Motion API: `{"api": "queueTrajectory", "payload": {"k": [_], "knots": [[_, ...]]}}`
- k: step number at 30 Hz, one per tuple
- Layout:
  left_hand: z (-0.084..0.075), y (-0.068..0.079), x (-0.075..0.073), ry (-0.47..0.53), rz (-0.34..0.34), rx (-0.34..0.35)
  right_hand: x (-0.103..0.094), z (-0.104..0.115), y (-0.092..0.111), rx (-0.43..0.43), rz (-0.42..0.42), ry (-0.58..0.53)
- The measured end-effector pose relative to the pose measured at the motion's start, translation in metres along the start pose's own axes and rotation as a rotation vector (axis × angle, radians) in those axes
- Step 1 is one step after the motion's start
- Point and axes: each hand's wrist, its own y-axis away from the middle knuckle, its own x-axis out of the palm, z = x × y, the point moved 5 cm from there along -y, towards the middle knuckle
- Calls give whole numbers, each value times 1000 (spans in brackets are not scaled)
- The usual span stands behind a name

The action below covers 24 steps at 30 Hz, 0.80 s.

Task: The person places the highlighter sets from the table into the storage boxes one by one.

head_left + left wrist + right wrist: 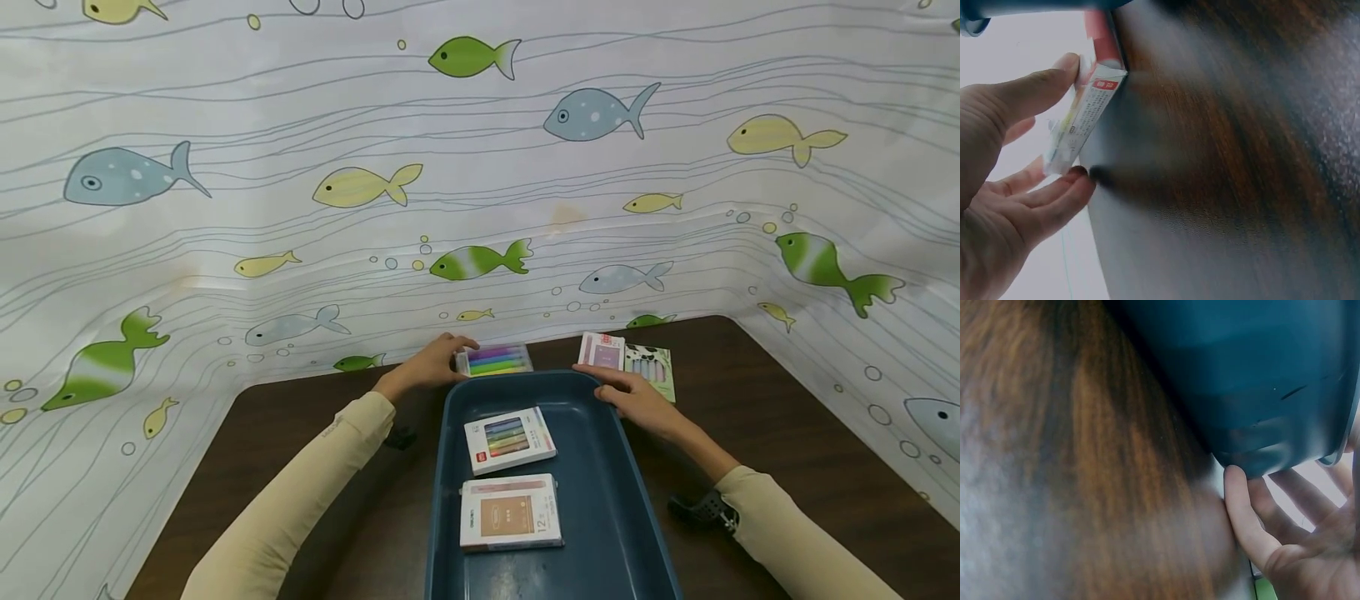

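My left hand (431, 362) is at the far left corner of the blue bin (600, 508). Its thumb and fingers span the end of a clear-fronted box of coloured markers (495, 361), which lies on the table behind the bin. In the left wrist view the thumb touches one edge of this marker box (1088, 119), with fingertips at the opposite end. At the bin's far right corner is my right hand (637, 400), fingers extended along the outside. One fingertip touches the bin's wall (1260, 394) low down in the right wrist view.
Inside the bin lie a white box of coloured pens (536, 433) and a white box with a tan panel (551, 508). Behind the right hand are a pink-and-white box (591, 350) and a cow-patterned pack (660, 354). A fish-print sheet (480, 200) stands around the dark wooden table (352, 500).
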Motion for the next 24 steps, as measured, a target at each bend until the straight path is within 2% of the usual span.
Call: {"api": "queueTrajectory", "payload": {"k": [5,13,20,24], "knots": [[-2,2,-2,9,-34,14,0,-2,0,-2,-2,-5],[-5,2,-10,13,-105,-11,0,-5,-1,-8,3,4],[-6,5,-13,67,-126,-78,-2,-4,-1,4,-11,17],[-6,7,-11,130,-115,-91,-1,-3,-1,4,-4,16]]}}
